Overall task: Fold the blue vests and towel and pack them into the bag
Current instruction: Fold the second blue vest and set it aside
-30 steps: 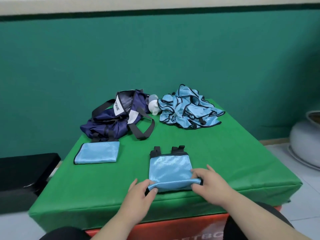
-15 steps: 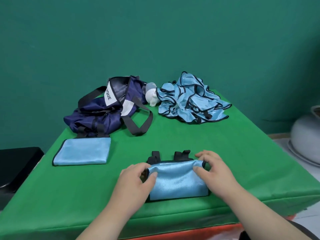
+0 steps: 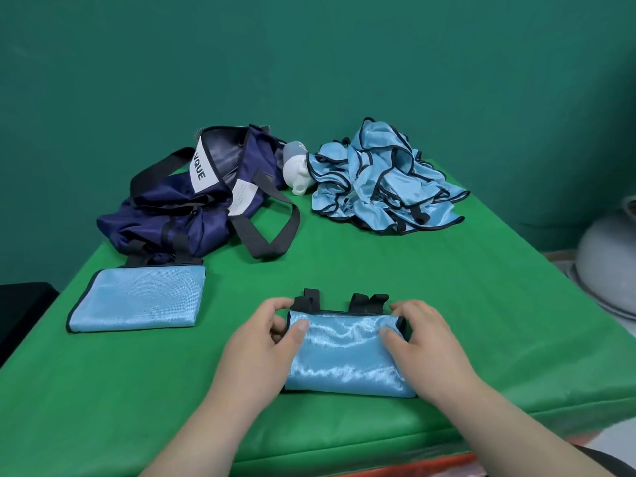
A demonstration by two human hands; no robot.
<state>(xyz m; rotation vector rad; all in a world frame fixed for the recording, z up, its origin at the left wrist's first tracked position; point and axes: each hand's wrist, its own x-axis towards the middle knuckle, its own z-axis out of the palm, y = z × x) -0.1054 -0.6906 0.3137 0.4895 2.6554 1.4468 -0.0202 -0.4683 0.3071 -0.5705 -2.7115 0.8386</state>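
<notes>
fingers of left hand (image 3: 256,349) and right hand (image 3: 430,346) curl round the folded vest (image 3: 344,356) (bag (image 3: 172,222) label (image 3: 199,166) reads "vque").

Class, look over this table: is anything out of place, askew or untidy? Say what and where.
A white-and-grey bottle-like object lies tipped between the navy bag and the crumpled heap of vests at the far edge; it is no garment. The folded vest and folded cloth lie square.
</notes>
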